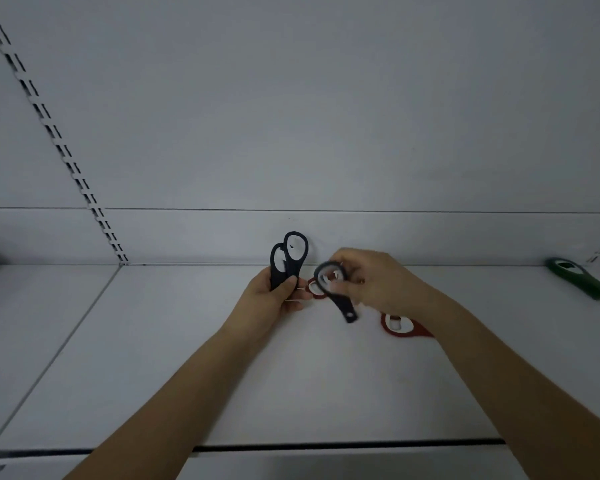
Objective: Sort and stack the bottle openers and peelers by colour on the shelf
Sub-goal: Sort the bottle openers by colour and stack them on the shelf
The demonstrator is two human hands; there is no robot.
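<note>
One white shelf (125, 358) filled the lower half of the frame as I watched. Two hands worked at its centre. My left hand (274, 303) gripped two black openers (289, 261) upright by their handles, fingers curled and thumb pressed on top. My right hand (371, 282) pinched a third black opener (336, 294) by its ring, handle hanging down. One green opener (581, 279) lay at far right. Two red openers lay beneath: one (400, 328) under my right wrist, another (313, 289) between the hands.
</note>
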